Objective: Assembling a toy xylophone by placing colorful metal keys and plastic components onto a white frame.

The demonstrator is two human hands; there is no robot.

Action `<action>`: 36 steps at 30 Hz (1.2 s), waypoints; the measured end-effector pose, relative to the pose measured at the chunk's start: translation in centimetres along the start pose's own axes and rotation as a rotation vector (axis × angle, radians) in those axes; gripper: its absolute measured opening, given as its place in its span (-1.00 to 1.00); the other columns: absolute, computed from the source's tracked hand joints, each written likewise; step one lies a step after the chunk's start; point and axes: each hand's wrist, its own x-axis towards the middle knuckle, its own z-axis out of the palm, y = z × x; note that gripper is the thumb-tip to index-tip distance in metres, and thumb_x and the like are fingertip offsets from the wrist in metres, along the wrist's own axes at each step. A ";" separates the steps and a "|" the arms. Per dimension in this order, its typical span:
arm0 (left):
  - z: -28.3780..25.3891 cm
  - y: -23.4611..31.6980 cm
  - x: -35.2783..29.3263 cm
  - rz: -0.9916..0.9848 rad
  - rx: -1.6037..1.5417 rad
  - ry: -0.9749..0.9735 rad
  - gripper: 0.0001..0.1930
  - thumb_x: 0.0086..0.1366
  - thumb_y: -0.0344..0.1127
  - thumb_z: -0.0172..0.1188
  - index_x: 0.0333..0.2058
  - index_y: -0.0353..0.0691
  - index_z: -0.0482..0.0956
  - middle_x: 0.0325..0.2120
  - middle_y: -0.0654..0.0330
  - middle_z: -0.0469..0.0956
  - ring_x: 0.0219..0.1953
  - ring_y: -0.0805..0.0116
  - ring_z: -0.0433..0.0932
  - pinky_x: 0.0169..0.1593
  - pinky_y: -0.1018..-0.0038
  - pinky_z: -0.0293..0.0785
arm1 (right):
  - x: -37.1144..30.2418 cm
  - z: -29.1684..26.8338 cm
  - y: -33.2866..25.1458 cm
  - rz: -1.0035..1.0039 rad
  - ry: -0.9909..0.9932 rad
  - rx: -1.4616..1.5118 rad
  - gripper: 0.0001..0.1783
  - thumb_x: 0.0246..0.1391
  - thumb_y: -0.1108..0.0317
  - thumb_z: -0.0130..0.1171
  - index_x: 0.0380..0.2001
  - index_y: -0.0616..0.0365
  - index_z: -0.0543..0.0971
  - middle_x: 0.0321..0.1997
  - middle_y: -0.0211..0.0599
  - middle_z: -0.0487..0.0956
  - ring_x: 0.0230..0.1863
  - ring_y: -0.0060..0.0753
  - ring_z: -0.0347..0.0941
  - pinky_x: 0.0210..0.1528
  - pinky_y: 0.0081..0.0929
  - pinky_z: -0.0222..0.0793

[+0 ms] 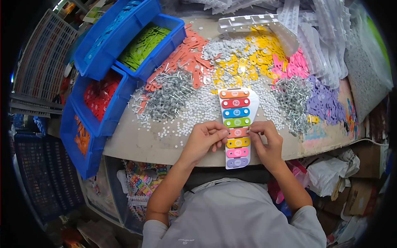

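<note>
A toy xylophone [254, 103] with a white base and a column of coloured bars lies in front of me, its lower end at the table's near edge. The orange bar [234, 94], red, blue and green bars carry white round caps at their ends. Dark holes show at the ends of the yellow bar [237, 143] and the pink bar [237, 153]. At the coral bar's left end my left hand [205, 140] is closed in a pinch. My right hand [268, 142] pinches at the same bar's right end. Whatever sits in either pinch is too small to make out.
Heaps of metal pins [167, 97], white caps [194, 118], coral bars [194, 45], yellow bars [264, 47] and purple bars [324, 101] cover the table beyond my hands. Blue bins [97, 134] stand at the left. White plastic bases [314, 45] are piled at the back right.
</note>
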 end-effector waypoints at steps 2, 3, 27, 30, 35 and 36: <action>0.0 0.1 0.0 -0.028 -0.007 -0.019 -0.87 0.39 -0.42 0.26 -0.17 -0.36 0.66 -0.46 0.21 0.67 -0.54 0.64 0.53 -0.56 0.72 0.39 | -0.3 0.3 0.5 -0.022 -0.007 -0.016 -0.85 0.07 0.62 0.30 -0.27 0.23 0.60 -0.20 -0.20 0.64 -0.25 -0.34 0.53 -0.19 -0.44 0.42; 0.0 0.2 0.1 -0.031 -0.005 -0.023 -0.87 0.39 -0.42 0.26 -0.17 -0.36 0.66 -0.46 0.21 0.67 -0.54 0.64 0.53 -0.56 0.72 0.39 | -0.4 0.4 0.7 -0.046 -0.016 -0.030 -0.84 0.07 0.63 0.30 -0.27 0.23 0.59 -0.19 -0.19 0.63 -0.23 -0.32 0.54 -0.18 -0.43 0.43; 0.3 1.3 3.5 -0.064 0.140 -0.284 -0.23 0.28 -0.14 0.44 0.28 -0.38 0.22 0.01 -0.04 0.63 -0.09 0.30 0.72 -0.08 0.47 0.65 | 2.2 -1.4 2.1 0.833 -0.565 0.524 -0.55 0.35 0.04 0.21 -0.48 0.17 0.48 -0.69 -0.49 0.46 -0.75 -0.69 0.33 -0.71 -0.61 0.16; -0.3 0.5 3.9 -0.033 0.160 -0.288 -0.26 0.28 -0.14 0.44 0.27 -0.36 0.26 -0.03 0.02 0.66 -0.14 0.35 0.72 -0.12 0.51 0.63 | 2.2 -0.9 1.8 0.822 -0.553 0.471 -0.55 0.35 0.04 0.21 -0.48 0.18 0.48 -0.69 -0.48 0.46 -0.76 -0.68 0.33 -0.72 -0.61 0.15; -0.3 0.6 3.4 0.006 0.233 -0.245 -0.29 0.27 -0.12 0.44 0.24 -0.35 0.33 -0.08 0.09 0.68 -0.21 0.46 0.70 -0.19 0.58 0.60 | 2.0 -0.3 2.1 0.777 -0.568 0.387 -0.57 0.36 0.07 0.19 -0.44 0.23 0.50 -0.69 -0.47 0.47 -0.77 -0.67 0.33 -0.72 -0.60 0.15; -0.2 0.9 3.4 -0.012 0.229 -0.242 -0.29 0.26 -0.10 0.45 0.23 -0.34 0.33 -0.05 0.06 0.67 -0.18 0.45 0.71 -0.17 0.57 0.61 | 1.9 -0.2 1.8 0.778 -0.527 0.403 -0.59 0.37 0.09 0.18 -0.41 0.24 0.52 -0.69 -0.46 0.47 -0.77 -0.66 0.32 -0.72 -0.60 0.16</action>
